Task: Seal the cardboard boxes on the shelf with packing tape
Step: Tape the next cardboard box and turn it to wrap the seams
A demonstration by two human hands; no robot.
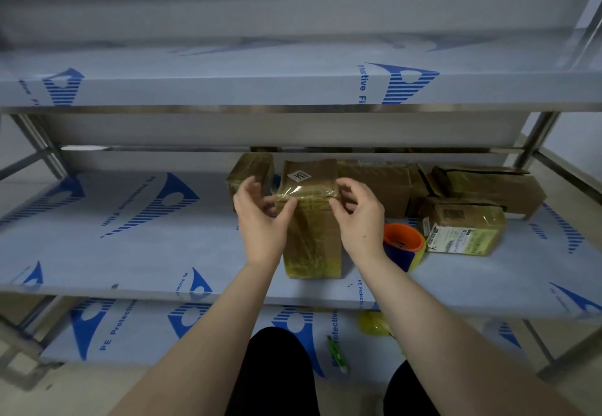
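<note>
Pinching the top corners of the box (312, 236), I have both grips clamped on it: left hand (260, 216) at 9 o'clock, right hand (360, 220) at 3. It stands upright on the middle shelf (130, 252). The tape (303, 192) across its top looks slack. I judge uneven pressing could crease it, or tip the tall box toward 12 into the other boxes (374, 181). The tape roll (402, 236) lies near, at 4.

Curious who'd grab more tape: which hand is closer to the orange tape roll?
Right. The right hand holds the box near its top, just left of the tape roll; the left hand is on the box's far side.
</note>
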